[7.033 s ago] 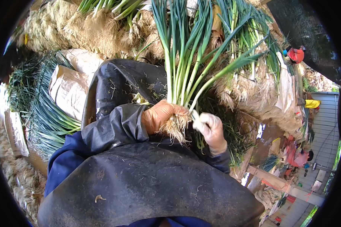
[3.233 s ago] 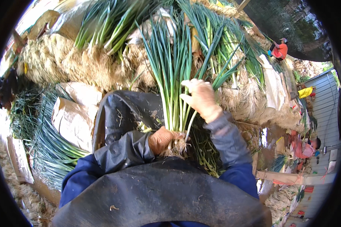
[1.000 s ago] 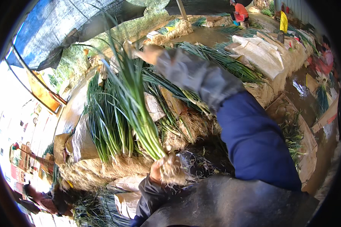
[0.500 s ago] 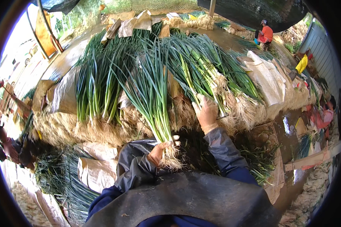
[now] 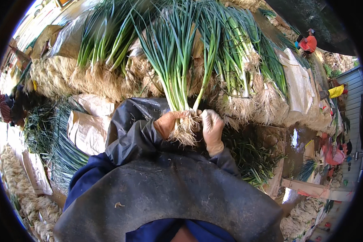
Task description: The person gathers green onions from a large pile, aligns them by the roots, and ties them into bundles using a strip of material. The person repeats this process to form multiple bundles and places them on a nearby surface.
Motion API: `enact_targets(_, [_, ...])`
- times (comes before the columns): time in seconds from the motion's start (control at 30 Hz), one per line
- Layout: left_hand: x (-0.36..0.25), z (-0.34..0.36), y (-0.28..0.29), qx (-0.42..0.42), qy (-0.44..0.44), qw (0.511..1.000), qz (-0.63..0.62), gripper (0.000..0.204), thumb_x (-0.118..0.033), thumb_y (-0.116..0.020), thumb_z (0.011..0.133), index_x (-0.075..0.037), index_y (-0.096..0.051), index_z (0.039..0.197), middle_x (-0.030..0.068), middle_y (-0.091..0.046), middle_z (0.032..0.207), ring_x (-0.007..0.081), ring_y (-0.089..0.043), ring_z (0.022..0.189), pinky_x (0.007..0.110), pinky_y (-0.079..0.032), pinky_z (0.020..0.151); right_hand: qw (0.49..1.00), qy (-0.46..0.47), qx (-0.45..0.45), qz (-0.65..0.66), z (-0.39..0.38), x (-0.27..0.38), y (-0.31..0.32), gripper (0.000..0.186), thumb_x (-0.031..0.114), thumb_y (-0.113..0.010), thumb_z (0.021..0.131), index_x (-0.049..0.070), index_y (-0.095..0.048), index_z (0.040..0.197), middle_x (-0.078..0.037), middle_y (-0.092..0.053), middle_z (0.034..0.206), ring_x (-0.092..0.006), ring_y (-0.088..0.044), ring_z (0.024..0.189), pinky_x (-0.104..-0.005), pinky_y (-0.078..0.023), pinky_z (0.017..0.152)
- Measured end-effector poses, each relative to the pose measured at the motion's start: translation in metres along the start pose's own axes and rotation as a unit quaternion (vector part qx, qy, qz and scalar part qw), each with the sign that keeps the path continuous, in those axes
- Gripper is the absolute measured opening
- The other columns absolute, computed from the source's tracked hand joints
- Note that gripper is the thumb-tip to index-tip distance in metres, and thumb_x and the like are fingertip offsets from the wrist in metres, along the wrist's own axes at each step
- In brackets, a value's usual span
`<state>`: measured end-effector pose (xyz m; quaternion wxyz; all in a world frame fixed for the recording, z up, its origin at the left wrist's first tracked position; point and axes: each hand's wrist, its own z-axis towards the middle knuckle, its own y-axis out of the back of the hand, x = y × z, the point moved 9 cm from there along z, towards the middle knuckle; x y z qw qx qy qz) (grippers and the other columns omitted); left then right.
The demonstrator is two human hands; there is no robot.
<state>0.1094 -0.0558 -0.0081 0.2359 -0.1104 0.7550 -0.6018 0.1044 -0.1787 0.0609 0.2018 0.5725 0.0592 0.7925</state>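
My left hand [image 5: 167, 123] is wrapped round the lower stems of a bunch of green onions [image 5: 175, 88], just above their pale, stringy roots [image 5: 183, 133]. The long dark green leaves fan upward and away from me. Close against the bunch's right side, my right hand [image 5: 212, 131] is closed at the base of another green onion [image 5: 205, 82], which leans slightly right. Its root end is partly hidden by my fingers. Beyond my hands, more green onions [image 5: 103, 44] lie on the left of the pile, and a looser heap [image 5: 240, 60] lies on the right.
Thick rows of roots [image 5: 64, 76] form the pile's front edge. Brown paper sheets [image 5: 90, 133] and cut leaves [image 5: 250, 161] lie beside me. A dark apron [image 5: 169, 189] covers my front. A person in orange [image 5: 308, 43] crouches far right; a wooden beam [image 5: 316, 189] lies nearer.
My right hand has come back from the heap with a green onion and now meets the bunch in my left hand. The view has tilted down.
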Motion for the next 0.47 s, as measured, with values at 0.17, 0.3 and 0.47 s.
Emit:
enact_targets(0.17, [0.029, 0.003, 0.007, -0.055, 0.026, 0.997, 0.042, 0.047, -0.017, -0.062, 0.092, 0.005, -0.052, 0.132, 0.0199, -0.064, 0.121, 0.0305, -0.066, 0.107, 0.048, -0.052, 0.097, 0.954, -0.199, -0.019, 0.223, 0.108, -0.067, -0.018, 0.040, 0.042, -0.055, 0.098, 0.004, -0.067, 0.098, 0.001, -0.062, 0.071, -0.0107, -0.053, 0.060, -0.0255, -0.044, 0.058])
enact_targets(0.3, [0.036, 0.012, 0.022, -0.109, -0.039, 0.993, 0.018, 0.040, -0.013, -0.059, 0.094, 0.008, -0.054, 0.128, 0.0157, -0.068, 0.107, 0.0228, -0.069, 0.090, 0.036, -0.057, 0.081, 0.953, -0.214, 0.021, 0.215, 0.123, -0.063, -0.032, 0.037, 0.035, -0.046, 0.102, 0.005, -0.069, 0.101, 0.003, -0.058, 0.068, -0.0076, -0.050, 0.057, -0.0234, -0.041, 0.052])
enact_targets(0.47, [0.037, 0.011, 0.055, -0.242, -0.084, 0.962, 0.096, 0.037, -0.011, -0.071, 0.087, 0.009, -0.064, 0.118, 0.0155, -0.070, 0.114, 0.0211, -0.067, 0.098, 0.028, -0.049, 0.093, 0.947, -0.190, 0.061, 0.251, 0.048, -0.064, -0.026, 0.046, 0.048, -0.043, 0.103, 0.016, -0.055, 0.132, -0.004, -0.067, 0.085, -0.0141, -0.056, 0.060, -0.0256, -0.052, 0.059])
